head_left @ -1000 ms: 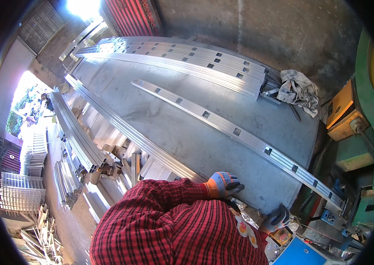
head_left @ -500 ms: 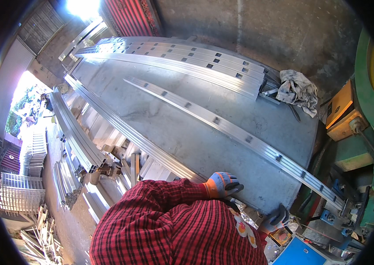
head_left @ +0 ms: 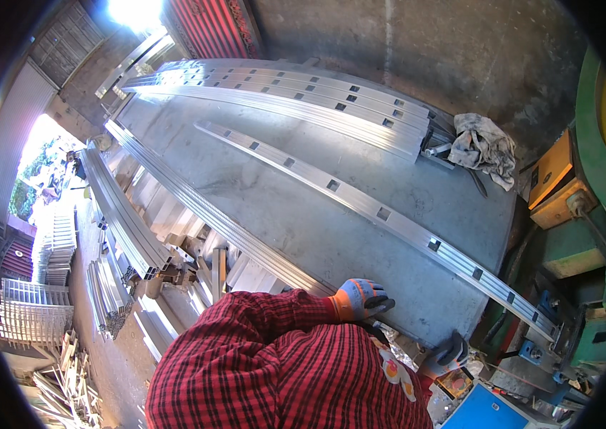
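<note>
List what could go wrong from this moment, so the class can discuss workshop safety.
The long punched bar runs past the table toward the green machine, and neither the left grip nor the right grip touches it, so it might shift or swing.

Slim metal profiles lie along the table's edge close to the left grip; a nudge could perhaps knock them off.

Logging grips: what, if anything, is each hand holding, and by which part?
Nothing is visibly held. The left gloved hand lies at the near edge of the metal table, the right gloved hand by its corner; whether either grips it can't be told.
</note>
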A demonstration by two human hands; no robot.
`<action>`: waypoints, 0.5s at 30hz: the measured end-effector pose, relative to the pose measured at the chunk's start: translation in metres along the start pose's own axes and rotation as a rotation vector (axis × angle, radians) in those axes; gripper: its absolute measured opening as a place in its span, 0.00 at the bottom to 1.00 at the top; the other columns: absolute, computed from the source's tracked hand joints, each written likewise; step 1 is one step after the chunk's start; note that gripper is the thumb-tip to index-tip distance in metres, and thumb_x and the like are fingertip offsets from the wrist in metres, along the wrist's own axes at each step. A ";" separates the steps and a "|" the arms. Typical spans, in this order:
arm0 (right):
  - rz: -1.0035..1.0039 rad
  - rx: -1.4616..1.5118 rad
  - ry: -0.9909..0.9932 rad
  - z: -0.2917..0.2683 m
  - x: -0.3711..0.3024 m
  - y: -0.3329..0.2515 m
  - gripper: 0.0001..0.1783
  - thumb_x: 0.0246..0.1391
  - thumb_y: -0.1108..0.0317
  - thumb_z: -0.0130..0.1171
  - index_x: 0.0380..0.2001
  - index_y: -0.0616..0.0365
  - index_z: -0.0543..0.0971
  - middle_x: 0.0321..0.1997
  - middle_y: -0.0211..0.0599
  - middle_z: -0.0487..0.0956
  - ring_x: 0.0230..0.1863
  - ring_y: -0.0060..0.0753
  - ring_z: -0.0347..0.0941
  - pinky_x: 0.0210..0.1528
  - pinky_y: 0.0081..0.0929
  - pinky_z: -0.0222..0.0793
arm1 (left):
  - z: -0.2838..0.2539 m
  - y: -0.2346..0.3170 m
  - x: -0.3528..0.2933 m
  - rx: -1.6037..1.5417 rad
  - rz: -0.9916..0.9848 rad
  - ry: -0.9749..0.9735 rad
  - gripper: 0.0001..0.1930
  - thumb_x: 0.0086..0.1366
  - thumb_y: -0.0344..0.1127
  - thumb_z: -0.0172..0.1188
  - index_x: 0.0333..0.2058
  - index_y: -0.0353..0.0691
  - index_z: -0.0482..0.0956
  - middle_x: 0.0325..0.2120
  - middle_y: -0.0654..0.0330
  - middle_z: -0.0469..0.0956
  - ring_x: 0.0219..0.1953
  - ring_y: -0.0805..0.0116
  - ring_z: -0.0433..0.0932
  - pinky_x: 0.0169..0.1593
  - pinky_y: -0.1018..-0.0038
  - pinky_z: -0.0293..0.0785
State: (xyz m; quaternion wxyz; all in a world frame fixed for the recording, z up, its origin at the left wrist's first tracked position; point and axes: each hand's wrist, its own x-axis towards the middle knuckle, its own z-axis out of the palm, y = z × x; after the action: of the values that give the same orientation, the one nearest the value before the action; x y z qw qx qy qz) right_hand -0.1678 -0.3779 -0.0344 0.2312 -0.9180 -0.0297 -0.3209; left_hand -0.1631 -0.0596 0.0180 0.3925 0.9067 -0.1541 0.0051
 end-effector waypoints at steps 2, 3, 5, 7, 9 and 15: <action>0.017 0.015 -0.002 -0.001 0.001 -0.003 0.12 0.63 0.69 0.51 0.47 0.57 0.80 0.45 0.44 0.76 0.49 0.47 0.70 0.52 0.46 0.64 | 0.000 -0.001 -0.001 0.004 0.000 -0.003 0.10 0.63 0.42 0.60 0.30 0.41 0.79 0.28 0.53 0.76 0.34 0.48 0.76 0.38 0.58 0.73; 0.015 0.008 0.000 0.000 0.000 -0.002 0.12 0.63 0.69 0.51 0.47 0.57 0.80 0.45 0.44 0.76 0.49 0.48 0.70 0.52 0.46 0.64 | 0.000 -0.001 -0.001 0.004 -0.001 -0.005 0.10 0.63 0.42 0.60 0.30 0.41 0.79 0.28 0.53 0.76 0.34 0.48 0.76 0.38 0.58 0.73; 0.013 -0.007 0.005 0.002 -0.002 0.002 0.12 0.63 0.69 0.51 0.46 0.57 0.80 0.45 0.44 0.76 0.49 0.48 0.70 0.52 0.46 0.64 | 0.000 -0.001 0.000 0.006 0.000 -0.007 0.10 0.63 0.42 0.60 0.30 0.41 0.79 0.28 0.53 0.76 0.34 0.48 0.76 0.38 0.58 0.73; 0.026 -0.013 -0.002 0.002 -0.004 0.005 0.12 0.63 0.68 0.51 0.46 0.58 0.80 0.45 0.45 0.76 0.48 0.48 0.70 0.52 0.47 0.64 | 0.000 -0.001 0.001 0.009 0.003 -0.005 0.10 0.63 0.42 0.60 0.30 0.41 0.78 0.28 0.53 0.76 0.34 0.48 0.76 0.38 0.58 0.73; 0.020 -0.014 -0.009 0.002 -0.003 0.005 0.12 0.63 0.68 0.51 0.46 0.58 0.80 0.45 0.45 0.76 0.48 0.48 0.70 0.52 0.47 0.64 | 0.000 0.000 0.001 0.018 0.002 -0.002 0.10 0.63 0.42 0.60 0.30 0.41 0.79 0.28 0.54 0.76 0.34 0.48 0.76 0.38 0.58 0.73; -0.001 -0.011 -0.008 -0.001 0.001 -0.001 0.13 0.62 0.68 0.51 0.46 0.57 0.79 0.45 0.44 0.76 0.48 0.49 0.70 0.53 0.46 0.64 | -0.001 0.003 0.001 0.027 -0.010 -0.001 0.11 0.64 0.42 0.60 0.29 0.41 0.79 0.28 0.55 0.76 0.34 0.49 0.76 0.37 0.59 0.73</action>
State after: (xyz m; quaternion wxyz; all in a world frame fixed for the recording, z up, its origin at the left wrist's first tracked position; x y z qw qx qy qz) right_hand -0.1675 -0.3776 -0.0329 0.2260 -0.9204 -0.0295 -0.3177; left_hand -0.1624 -0.0608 0.0209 0.3802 0.9127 -0.1495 0.0046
